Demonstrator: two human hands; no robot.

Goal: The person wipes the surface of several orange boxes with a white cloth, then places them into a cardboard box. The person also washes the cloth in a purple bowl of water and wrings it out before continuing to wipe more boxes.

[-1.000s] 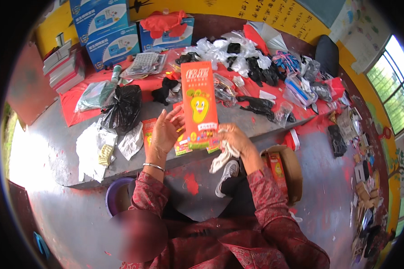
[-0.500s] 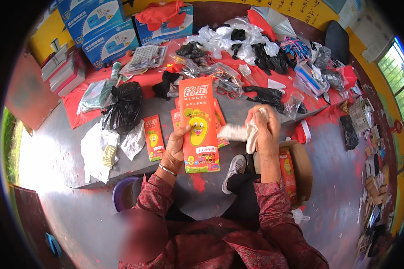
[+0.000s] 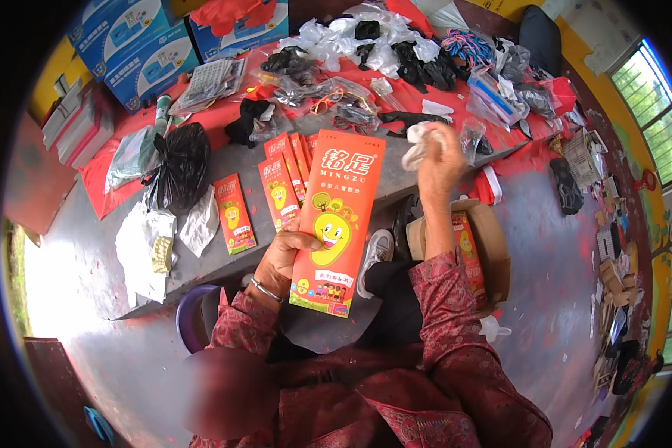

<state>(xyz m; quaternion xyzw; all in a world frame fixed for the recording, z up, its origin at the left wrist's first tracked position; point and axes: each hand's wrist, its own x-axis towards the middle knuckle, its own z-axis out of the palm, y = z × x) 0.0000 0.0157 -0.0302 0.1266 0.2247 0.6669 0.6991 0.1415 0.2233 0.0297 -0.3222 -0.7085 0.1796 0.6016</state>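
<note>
My left hand (image 3: 282, 257) grips a tall flat orange-red packet (image 3: 340, 224) by its left edge, thumb on the front. A yellow foot-shaped cartoon figure decorates that front. Raised to the right of it, my right hand (image 3: 439, 170) is closed around a crumpled whitish cloth (image 3: 417, 149), apart from the packet. Several matching packets (image 3: 279, 193) lie overlapping on the table behind my left hand. A single one (image 3: 234, 215) rests farther left. More orange-red packets (image 3: 467, 254) stand in an opened cardboard box (image 3: 494, 250) below my right forearm.
On the table (image 3: 172, 280) sit a knotted black plastic bag (image 3: 183, 164) and white paper (image 3: 142, 254). White and black bags (image 3: 384, 52) heap at the back, with blue boxes (image 3: 153, 56) at far left. A purple bucket (image 3: 193, 317) stands by my left leg.
My right hand has lifted the cloth up and away from the packet. The held packet now tilts rightward at its top. The view has shifted, uncovering more of the packets behind it.
</note>
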